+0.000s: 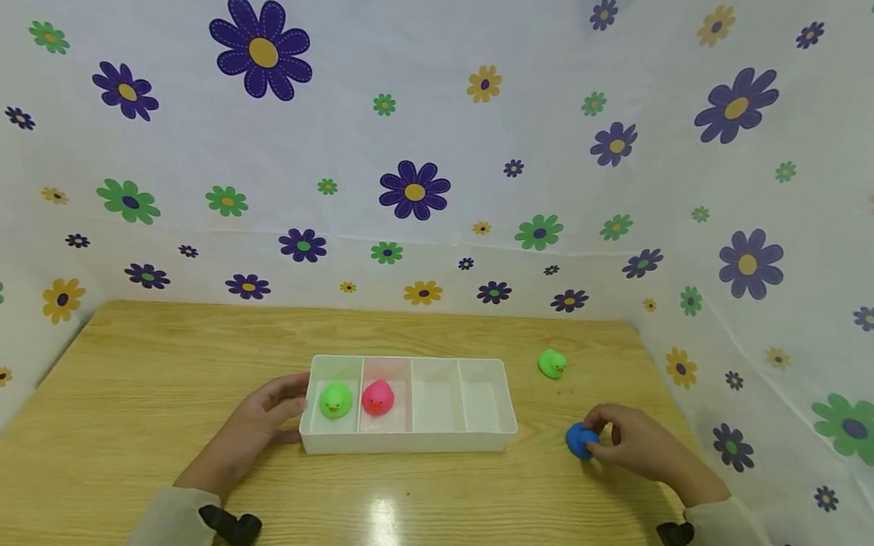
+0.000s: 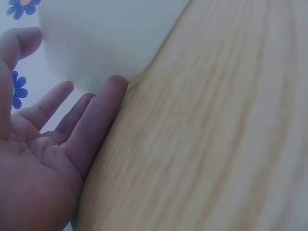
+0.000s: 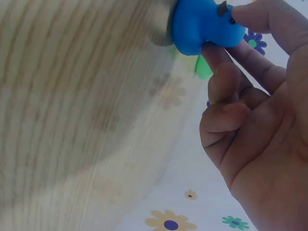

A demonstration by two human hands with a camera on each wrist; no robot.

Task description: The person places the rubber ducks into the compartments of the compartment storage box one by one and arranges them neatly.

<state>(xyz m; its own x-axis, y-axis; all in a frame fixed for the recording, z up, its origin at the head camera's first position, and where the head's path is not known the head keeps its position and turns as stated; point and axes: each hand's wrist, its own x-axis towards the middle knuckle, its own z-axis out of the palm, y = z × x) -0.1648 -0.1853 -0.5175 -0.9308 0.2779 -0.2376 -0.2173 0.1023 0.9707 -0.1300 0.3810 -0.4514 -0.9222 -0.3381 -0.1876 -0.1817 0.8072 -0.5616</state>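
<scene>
In the head view my right hand (image 1: 635, 443) pinches a blue rubber duck (image 1: 580, 441) by its head, low over the table at the right. The right wrist view shows the thumb on one side of the duck's head (image 3: 227, 25) and fingers on the other. My left hand (image 1: 262, 421) rests its fingertips against the left end of a white divided tray (image 1: 402, 441), its fingers loosely extended. A green duck (image 1: 335, 400) sits in the tray's leftmost compartment and a pink duck (image 1: 378, 398) in the one beside it. The two right compartments hold nothing.
Another green duck (image 1: 552, 364) stands on the wooden table (image 1: 272, 517) behind the blue one, right of the tray. A white flower-printed cloth (image 1: 426, 98) hangs behind the table and along its right side. Dark straps (image 1: 230, 526) circle both sleeves.
</scene>
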